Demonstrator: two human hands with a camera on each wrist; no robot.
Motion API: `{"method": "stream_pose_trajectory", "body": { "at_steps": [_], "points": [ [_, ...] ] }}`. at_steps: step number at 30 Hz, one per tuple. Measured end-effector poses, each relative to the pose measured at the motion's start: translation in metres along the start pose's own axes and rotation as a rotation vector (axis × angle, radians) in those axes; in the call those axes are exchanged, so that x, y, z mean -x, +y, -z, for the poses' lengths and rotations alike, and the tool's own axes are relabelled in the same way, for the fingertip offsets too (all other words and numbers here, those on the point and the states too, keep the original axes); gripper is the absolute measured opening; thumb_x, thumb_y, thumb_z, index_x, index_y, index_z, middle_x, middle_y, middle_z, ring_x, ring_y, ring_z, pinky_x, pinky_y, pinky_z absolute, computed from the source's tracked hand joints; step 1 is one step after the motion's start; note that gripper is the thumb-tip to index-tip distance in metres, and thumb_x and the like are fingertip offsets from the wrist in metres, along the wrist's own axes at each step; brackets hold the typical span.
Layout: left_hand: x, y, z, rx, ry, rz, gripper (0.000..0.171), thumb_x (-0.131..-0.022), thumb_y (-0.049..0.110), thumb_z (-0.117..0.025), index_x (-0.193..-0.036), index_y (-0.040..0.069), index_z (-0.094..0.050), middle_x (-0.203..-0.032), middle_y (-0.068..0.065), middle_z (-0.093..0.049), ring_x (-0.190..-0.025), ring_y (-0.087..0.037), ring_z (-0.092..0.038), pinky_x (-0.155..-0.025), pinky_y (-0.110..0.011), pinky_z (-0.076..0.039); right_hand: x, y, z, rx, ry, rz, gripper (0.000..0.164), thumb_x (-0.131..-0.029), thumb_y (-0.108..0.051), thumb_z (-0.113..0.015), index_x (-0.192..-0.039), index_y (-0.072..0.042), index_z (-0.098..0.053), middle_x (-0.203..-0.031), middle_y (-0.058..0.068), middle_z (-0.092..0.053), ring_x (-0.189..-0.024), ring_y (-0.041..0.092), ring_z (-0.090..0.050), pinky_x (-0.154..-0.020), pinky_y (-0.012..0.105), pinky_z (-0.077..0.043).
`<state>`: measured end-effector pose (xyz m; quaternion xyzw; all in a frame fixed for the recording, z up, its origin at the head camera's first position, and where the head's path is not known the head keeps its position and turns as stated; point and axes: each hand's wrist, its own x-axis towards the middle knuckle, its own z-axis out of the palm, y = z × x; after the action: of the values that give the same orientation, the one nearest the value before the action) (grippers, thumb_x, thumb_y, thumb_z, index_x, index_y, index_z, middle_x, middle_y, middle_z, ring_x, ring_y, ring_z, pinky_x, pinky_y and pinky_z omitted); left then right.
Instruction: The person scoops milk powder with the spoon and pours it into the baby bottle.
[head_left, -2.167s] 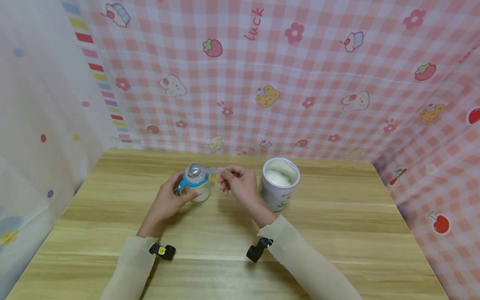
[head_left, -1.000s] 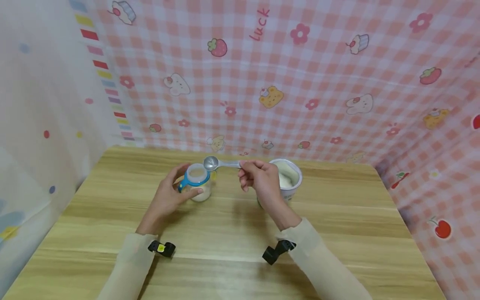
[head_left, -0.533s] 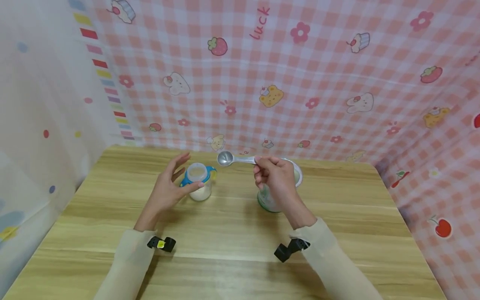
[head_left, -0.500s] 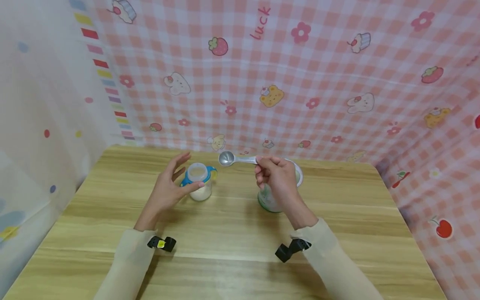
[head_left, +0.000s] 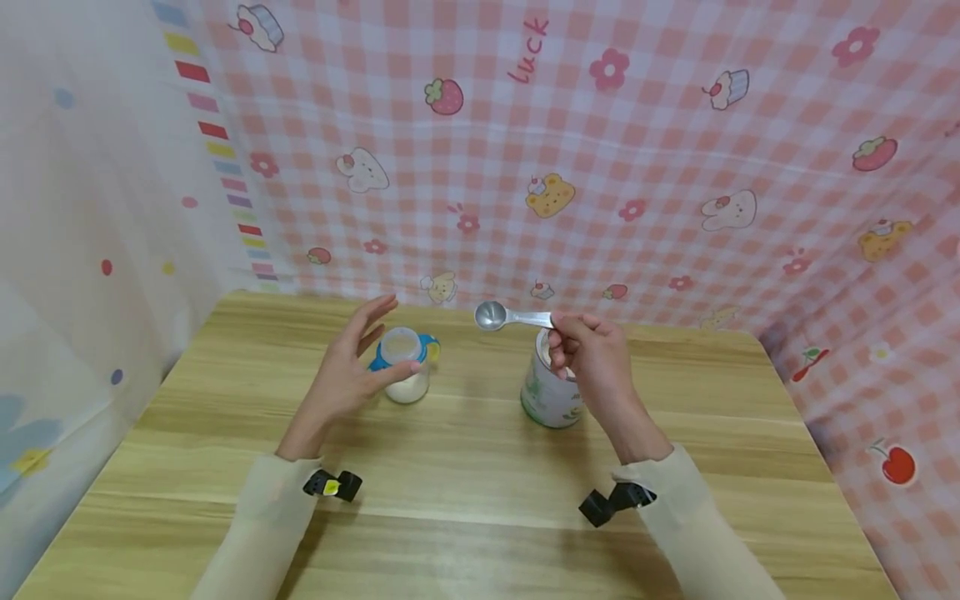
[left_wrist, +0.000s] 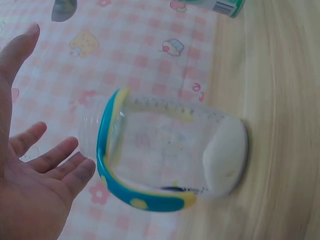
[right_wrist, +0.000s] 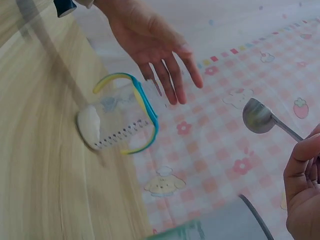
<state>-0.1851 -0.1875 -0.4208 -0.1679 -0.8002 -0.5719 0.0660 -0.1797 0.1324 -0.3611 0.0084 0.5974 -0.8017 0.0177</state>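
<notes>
A clear baby bottle [head_left: 406, 387] stands upright on the table, uncapped, with a blue and yellow two-handled ring round its neck. White powder [left_wrist: 226, 155] covers its bottom, and measuring marks run up its side in the right wrist view. My left hand [head_left: 347, 375] hovers around the bottle's top with fingers spread and relaxed, holding nothing. My right hand [head_left: 596, 358] pinches the handle end of a metal measuring spoon [head_left: 491, 316], whose round bowl points left, raised above the table. Below that hand, a white and green powder tin [head_left: 551, 400] stands with its mouth partly hidden.
The wood-grain table [head_left: 450, 533] ends at a pink checked cloth [head_left: 480, 167] hanging behind it. A pale curtain [head_left: 82, 233] hangs at the left. Black wrist cameras [head_left: 332, 485] are strapped over both sleeves.
My right hand has carried the spoon from over the bottle's mouth rightward to above the tin. My left hand has let go of the bottle and opened. Powder now shows in the bottle.
</notes>
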Motion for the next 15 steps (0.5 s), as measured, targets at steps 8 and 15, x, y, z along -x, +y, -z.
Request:
{"method": "stream_pose_trajectory", "body": {
  "at_steps": [8, 15],
  "points": [
    [-0.004, 0.009, -0.011, -0.029, -0.019, -0.024, 0.090, -0.081, 0.024, -0.090, -0.156, 0.027, -0.039, -0.162, 0.003, -0.041, -0.153, -0.019, -0.034, -0.130, -0.044, -0.027, 0.002, -0.007, 0.021, -0.026, 0.015, 0.018, 0.021, -0.104, -0.008, -0.055, -0.087, -0.007, -0.067, -0.063, -0.002, -0.062, -0.047, 0.007, -0.050, -0.041, 0.017, -0.040],
    [-0.009, 0.018, -0.018, -0.021, -0.032, -0.060, 0.092, -0.079, 0.020, -0.091, -0.156, 0.026, -0.039, -0.162, 0.005, -0.041, -0.152, -0.017, -0.035, -0.130, -0.041, -0.027, 0.004, -0.012, 0.036, -0.024, 0.048, 0.029, 0.025, -0.103, -0.007, -0.057, -0.082, -0.011, -0.069, -0.062, -0.002, -0.062, -0.047, 0.008, -0.050, -0.040, 0.018, -0.039]
  ]
}}
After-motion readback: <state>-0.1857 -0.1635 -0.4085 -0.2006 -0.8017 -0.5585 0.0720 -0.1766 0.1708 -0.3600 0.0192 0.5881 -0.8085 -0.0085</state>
